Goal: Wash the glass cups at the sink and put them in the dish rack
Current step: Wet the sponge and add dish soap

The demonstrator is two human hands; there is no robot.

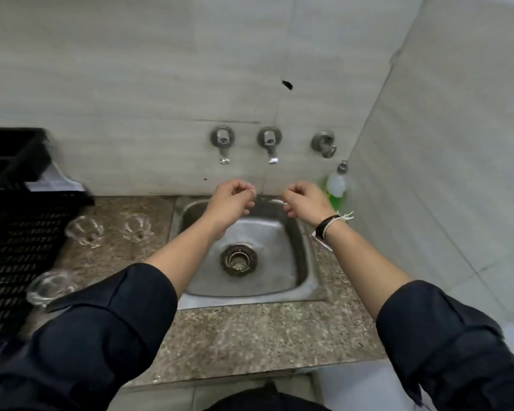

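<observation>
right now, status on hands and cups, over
Left hand and right hand over the sink, fingers curled, holding nothing. Three glass cups unwashed on counter beside black rack. Nothing in the way.

Single head view; looks forward and steeply down, close over sink [304,280]; wall behind.

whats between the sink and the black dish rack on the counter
In the head view, three glass cups stand on the counter between the sink and the black dish rack.
</observation>
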